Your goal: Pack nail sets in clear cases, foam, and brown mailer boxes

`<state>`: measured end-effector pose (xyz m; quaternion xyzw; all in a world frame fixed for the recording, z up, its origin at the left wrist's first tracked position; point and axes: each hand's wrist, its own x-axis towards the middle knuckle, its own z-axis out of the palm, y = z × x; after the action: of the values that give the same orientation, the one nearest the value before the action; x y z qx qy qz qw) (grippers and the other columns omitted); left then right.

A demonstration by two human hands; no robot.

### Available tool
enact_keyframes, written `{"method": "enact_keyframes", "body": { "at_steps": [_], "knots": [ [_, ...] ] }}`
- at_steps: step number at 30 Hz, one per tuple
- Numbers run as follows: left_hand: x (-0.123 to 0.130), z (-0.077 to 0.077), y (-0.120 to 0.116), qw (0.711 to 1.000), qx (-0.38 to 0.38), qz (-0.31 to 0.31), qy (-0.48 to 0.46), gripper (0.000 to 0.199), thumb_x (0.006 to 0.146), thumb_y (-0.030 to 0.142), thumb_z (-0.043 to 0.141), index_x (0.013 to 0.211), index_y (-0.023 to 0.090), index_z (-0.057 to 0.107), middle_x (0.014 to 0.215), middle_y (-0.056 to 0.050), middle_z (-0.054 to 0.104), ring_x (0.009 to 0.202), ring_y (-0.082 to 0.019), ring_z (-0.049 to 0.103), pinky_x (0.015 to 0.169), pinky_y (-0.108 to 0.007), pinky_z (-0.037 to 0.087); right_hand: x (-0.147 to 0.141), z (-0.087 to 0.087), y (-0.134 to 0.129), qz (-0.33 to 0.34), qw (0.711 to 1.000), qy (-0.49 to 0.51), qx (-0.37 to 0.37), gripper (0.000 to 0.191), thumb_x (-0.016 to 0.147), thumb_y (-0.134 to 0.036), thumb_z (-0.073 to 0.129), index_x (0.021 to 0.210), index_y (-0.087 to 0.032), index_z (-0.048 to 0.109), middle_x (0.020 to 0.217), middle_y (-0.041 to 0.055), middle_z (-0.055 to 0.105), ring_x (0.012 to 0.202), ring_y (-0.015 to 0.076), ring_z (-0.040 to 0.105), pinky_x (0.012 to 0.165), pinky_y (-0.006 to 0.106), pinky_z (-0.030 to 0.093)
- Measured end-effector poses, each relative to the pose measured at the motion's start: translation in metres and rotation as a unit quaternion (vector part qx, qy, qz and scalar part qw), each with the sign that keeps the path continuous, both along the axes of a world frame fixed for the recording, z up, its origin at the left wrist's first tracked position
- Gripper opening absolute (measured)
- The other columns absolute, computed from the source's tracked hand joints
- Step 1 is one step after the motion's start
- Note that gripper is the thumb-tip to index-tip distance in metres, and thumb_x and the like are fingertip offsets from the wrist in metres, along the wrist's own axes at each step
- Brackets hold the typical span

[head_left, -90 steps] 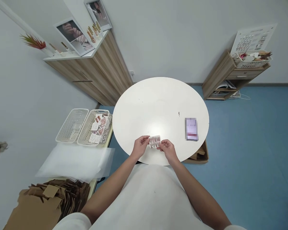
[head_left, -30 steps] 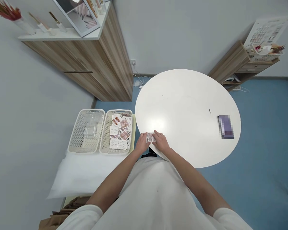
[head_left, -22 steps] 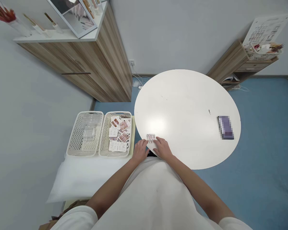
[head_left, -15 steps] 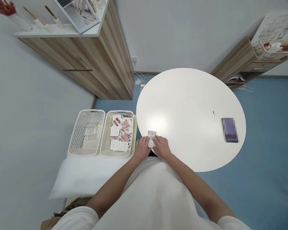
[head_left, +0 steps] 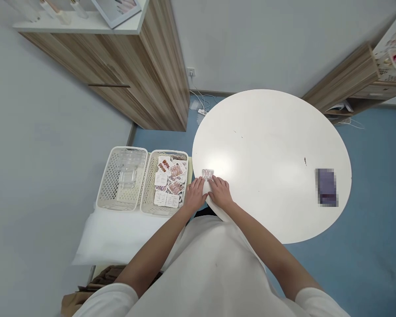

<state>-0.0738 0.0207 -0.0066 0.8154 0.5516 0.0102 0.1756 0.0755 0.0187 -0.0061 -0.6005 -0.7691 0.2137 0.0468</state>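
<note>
No brand or wording can be read: the print on the cards (head_left: 160, 178) is too small, and the dark purple item (head_left: 327, 187) is blurred into blocks. The tabletop (head_left: 267, 132) is white, smooth and rounded, with small dark marks and a bright glare spot. Blue floor (head_left: 379, 185) is seen around it, and a wood-grain cabinet (head_left: 108, 66) and a shelf unit (head_left: 346, 81) are noted by the grey wall (head_left: 251, 44).

The small clear pack of nail tips (head_left: 207, 173) is located on the tabletop, near its left edge. Its near side is touched by the fingers of the left hand (head_left: 194, 193) and of the right hand (head_left: 221, 192); on each, the thumb is held apart from the fingers.

A broad span of white surface is left between the pack and the purple item, which is placed near the right edge. Beside the left edge, the card basket (head_left: 145, 191) is positioned, filled with cards; next to it, clear boxes (head_left: 128, 177) are contained in the outer basket (head_left: 103, 185). White sheeting (head_left: 115, 237) is laid nearer the person.
</note>
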Motion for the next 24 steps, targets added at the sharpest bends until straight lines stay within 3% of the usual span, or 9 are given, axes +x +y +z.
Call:
{"method": "enact_keyframes", "body": {
  "at_steps": [15,24],
  "knots": [
    [0.005,-0.007,-0.013,0.997,0.000,0.027,-0.074,0.060,0.079,0.024,0.039,0.135,0.011,0.019,0.140,-0.014,0.025,0.130,-0.026,0.018,0.098,-0.042,0.027,0.007,0.001,-0.009,-0.003,0.999,0.031,-0.019,0.051,0.079,-0.026,0.045,0.128,-0.018,0.034,0.138,0.0109,0.030,0.123,0.0254,0.029,0.096,0.041,0.025],
    [0.014,-0.002,-0.053,0.994,0.012,0.058,-0.092,0.057,0.079,0.025,0.042,0.132,0.012,0.026,0.139,-0.015,0.028,0.129,-0.028,0.020,0.098,-0.046,0.028,0.037,0.012,-0.047,-0.003,0.995,0.099,-0.020,0.054,0.079,-0.028,0.045,0.129,-0.015,0.032,0.136,0.0138,0.032,0.122,0.0245,0.033,0.094,0.041,0.035]
  ]
}}
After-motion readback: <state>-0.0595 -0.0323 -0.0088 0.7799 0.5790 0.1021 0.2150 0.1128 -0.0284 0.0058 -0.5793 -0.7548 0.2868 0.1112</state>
